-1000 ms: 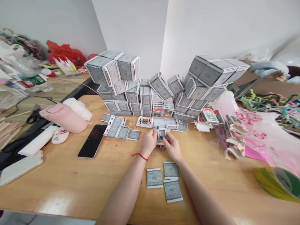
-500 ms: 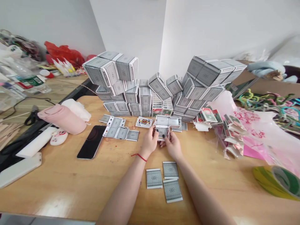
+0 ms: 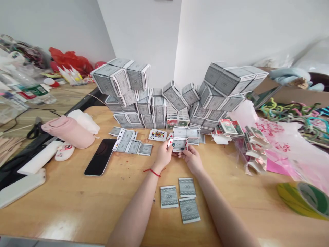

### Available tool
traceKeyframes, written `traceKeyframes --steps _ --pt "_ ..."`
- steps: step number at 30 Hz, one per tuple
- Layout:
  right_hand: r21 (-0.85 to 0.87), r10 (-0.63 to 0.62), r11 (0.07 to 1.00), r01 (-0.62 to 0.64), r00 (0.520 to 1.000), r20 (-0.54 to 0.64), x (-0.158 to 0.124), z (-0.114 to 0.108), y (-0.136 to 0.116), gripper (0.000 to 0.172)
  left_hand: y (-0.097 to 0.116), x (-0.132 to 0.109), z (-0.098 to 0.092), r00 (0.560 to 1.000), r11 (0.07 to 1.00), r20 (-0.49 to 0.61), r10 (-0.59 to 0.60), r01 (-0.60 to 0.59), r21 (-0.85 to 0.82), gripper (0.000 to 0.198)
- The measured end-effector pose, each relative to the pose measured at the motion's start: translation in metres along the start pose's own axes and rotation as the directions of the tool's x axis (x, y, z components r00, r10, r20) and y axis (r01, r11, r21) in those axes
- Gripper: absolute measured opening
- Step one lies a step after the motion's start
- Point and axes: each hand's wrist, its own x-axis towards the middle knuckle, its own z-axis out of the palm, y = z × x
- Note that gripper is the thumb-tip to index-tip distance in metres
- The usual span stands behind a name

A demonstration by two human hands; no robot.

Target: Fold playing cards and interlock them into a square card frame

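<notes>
Between my two hands is a folded playing card (image 3: 179, 145), patterned back facing up, with red-marked flaps at its sides. My left hand (image 3: 164, 153) pinches its left edge, thumb on top. At the right edge, my right hand (image 3: 191, 158) grips it with thumb and fingers. Just beyond lies a piece of joined folded cards (image 3: 186, 132), partly covered by the held card. Three folded cards (image 3: 169, 197) lie between my forearms. Left of my hands are a face-up jack card (image 3: 157, 134) and a group of folded cards (image 3: 125, 139).
Stacked cubes of folded cards (image 3: 133, 99) stand at the back, with more cubes (image 3: 223, 89) to the right. A phone (image 3: 100, 157) and a pink bottle (image 3: 68, 131) are left. Opened card boxes (image 3: 255, 147) and a tape roll (image 3: 304, 199) are right.
The held card has turned and risen slightly, and its red-marked flaps now show at both sides. My right fingers have shifted along its near edge.
</notes>
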Motion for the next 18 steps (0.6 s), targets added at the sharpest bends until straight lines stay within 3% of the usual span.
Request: traceKeyframes --steps 5,11,14,18 --pt "-0.034 0.027 0.999 -0.024 0.995 0.099 -0.004 0.003 -0.005 0.032 -0.002 -0.001 0.000 1.000 1.000 -0.021 -0.019 0.019 0.009 0.019" --pt "-0.058 0.057 0.997 -0.047 0.983 0.173 -0.003 0.004 -0.004 0.036 0.007 -0.005 0.002 0.990 0.987 -0.006 0.143 -0.143 -0.075 0.041" --pt "-0.150 0.064 0.988 -0.038 0.984 0.168 -0.004 0.003 -0.002 0.038 0.009 -0.005 0.002 0.985 0.985 -0.015 0.172 -0.172 -0.005 0.048" --pt "-0.308 0.046 0.951 0.011 0.983 0.178 -0.004 0.002 0.000 0.036 0.008 -0.004 -0.002 0.985 0.987 -0.049 0.164 -0.163 0.009 0.039"
